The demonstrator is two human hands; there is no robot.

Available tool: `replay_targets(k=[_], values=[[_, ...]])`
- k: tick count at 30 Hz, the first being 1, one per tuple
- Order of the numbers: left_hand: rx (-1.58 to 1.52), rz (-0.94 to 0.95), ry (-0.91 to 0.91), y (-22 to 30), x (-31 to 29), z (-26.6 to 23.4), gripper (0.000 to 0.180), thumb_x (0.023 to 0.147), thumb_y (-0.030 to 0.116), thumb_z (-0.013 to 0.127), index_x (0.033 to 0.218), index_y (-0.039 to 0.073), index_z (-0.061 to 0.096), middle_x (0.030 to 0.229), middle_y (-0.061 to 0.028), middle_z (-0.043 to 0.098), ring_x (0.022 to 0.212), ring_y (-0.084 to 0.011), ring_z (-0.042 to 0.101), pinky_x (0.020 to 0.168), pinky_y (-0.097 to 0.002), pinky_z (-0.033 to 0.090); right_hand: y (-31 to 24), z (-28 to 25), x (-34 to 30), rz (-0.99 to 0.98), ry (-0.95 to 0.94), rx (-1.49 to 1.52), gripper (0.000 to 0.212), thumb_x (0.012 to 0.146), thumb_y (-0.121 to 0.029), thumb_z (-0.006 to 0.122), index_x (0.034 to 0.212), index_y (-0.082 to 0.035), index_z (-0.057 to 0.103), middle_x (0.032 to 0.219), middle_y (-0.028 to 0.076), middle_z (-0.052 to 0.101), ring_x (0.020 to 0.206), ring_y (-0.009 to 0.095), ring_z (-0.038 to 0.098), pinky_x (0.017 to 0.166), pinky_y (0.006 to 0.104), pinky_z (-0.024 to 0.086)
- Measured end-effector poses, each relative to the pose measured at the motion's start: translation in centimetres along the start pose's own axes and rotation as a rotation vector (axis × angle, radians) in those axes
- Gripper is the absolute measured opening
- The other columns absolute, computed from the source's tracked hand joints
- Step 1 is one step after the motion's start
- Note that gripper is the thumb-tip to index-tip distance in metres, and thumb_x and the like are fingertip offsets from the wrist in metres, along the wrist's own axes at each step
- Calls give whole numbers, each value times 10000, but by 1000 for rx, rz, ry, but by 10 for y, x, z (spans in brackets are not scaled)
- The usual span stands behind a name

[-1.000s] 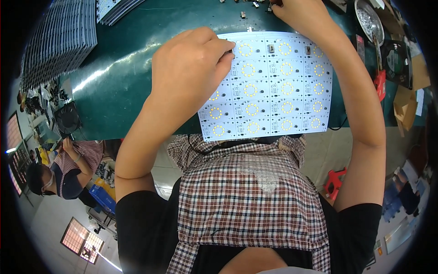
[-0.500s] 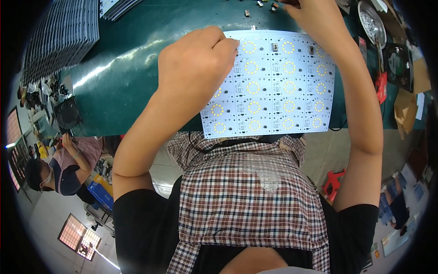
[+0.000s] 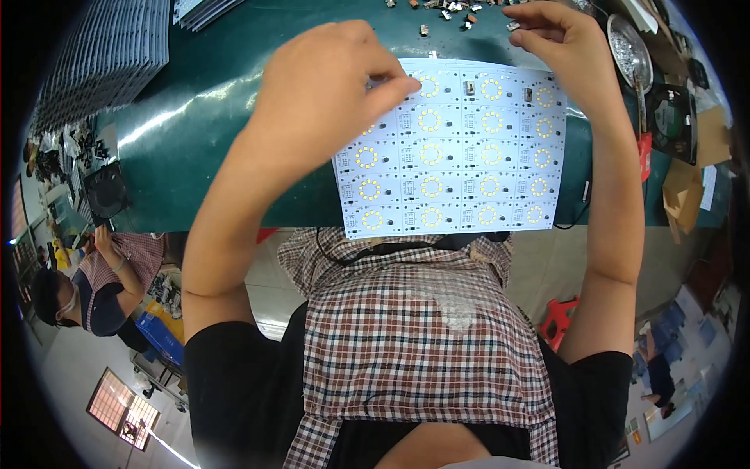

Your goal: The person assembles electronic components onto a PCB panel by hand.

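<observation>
Parted thumb and fingers are shown by the right hand [image 3: 576, 45] at the upper right of the frame, with a small metallic part [image 3: 512, 26] seen between the tips; whether it is gripped or merely lies behind them cannot be told. By the left hand [image 3: 322, 78], at upper centre-left, the top left portion of a white circuit board [image 3: 449, 160] is covered, the thumb being laid near the upper edge; whether anything is pinched there cannot be told. The board is placed at the centre of the upper half, marked with rings of yellow squares. Loose components [image 3: 457, 14] are scattered on the green table [image 3: 211, 160] at top centre, and stacked panels [image 3: 101, 66] are seen at upper left.
</observation>
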State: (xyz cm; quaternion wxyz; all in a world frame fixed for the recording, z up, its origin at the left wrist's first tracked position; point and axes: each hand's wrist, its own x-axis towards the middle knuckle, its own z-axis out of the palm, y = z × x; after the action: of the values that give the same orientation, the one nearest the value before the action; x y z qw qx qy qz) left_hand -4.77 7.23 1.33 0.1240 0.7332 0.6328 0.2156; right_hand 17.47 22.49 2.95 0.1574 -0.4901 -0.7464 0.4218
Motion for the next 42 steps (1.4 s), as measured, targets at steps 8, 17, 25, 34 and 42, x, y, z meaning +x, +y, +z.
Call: replay_targets(k=[8,17,25,34,42], values=[[-173,-148,-140,-33,71,27,225,847,135,756,1030,3,758,955,-173,750,841,-314,734,764,-395,573,50,-12,6,-194,-118,102,240,926,-51,725,1159,7,748,1021,78,775,981,144,736,883,266,555],[-193,-62,-164,-44,82,50,188,818,195,771,932,46,779,901,-167,747,855,-339,722,763,-436,565,33,-30,-49,-154,33,233,163,970,-50,694,1068,71,743,982,75,752,889,139,731,789,263,602],[-128,3,-42,-51,81,57,174,793,167,732,884,19,741,884,-163,731,814,-325,723,735,-420,575,34,-25,-91,-186,128,282,168,923,55,692,1086,67,727,972,70,727,863,122,715,790,244,590],[-362,48,140,-25,47,8,173,811,134,737,925,3,729,838,-142,707,764,-246,727,696,-334,588,46,-17,-107,10,107,281,179,970,14,661,1133,59,719,966,78,733,841,133,725,759,244,581],[-348,-78,7,-17,-34,-20,193,861,-11,749,1053,1,752,972,-75,739,867,-140,735,778,-256,593,46,-14,-113,-60,81,131,207,964,43,660,1166,56,704,1001,85,728,857,135,721,774,246,570]])
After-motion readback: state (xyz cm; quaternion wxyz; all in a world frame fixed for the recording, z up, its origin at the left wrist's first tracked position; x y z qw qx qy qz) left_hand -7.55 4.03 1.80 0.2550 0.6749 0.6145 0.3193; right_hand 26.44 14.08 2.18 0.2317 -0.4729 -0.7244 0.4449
